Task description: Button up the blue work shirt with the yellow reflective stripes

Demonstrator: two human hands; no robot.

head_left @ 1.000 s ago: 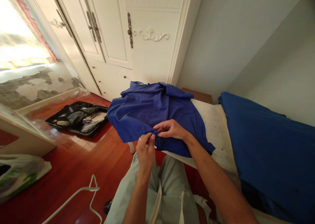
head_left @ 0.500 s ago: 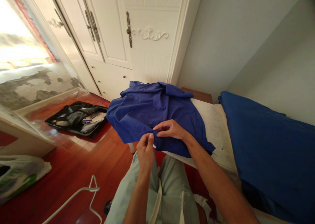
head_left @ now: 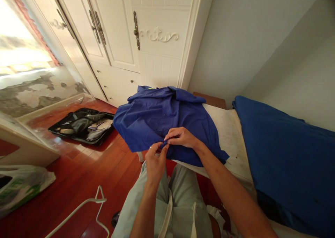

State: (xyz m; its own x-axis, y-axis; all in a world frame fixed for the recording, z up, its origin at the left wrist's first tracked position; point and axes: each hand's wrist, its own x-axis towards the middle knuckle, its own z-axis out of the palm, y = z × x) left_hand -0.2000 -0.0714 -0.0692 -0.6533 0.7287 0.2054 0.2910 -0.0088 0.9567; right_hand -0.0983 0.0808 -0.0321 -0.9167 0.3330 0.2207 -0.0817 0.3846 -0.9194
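Observation:
A blue shirt (head_left: 157,116) lies spread over a narrow board with a pale cover (head_left: 225,126), its near edge toward my lap. My left hand (head_left: 157,154) pinches a small fold of the shirt's near edge between thumb and forefinger. Right beside it, my right hand (head_left: 179,137) grips the same bit of cloth with its fingertips. The fingertips of both hands nearly touch, and the detail between them is too small to make out.
A white wardrobe (head_left: 162,22) stands behind the board. On the red wooden floor lie an open black suitcase (head_left: 83,124) and a plastic bag (head_left: 23,185). A white wire hanger (head_left: 75,213) is at the lower left. Dark blue cloth (head_left: 290,154) covers the right side.
My left hand has turned slightly, its thumb and forefinger now angled toward my right fingertips on the cloth. The shirt and my right hand have barely moved.

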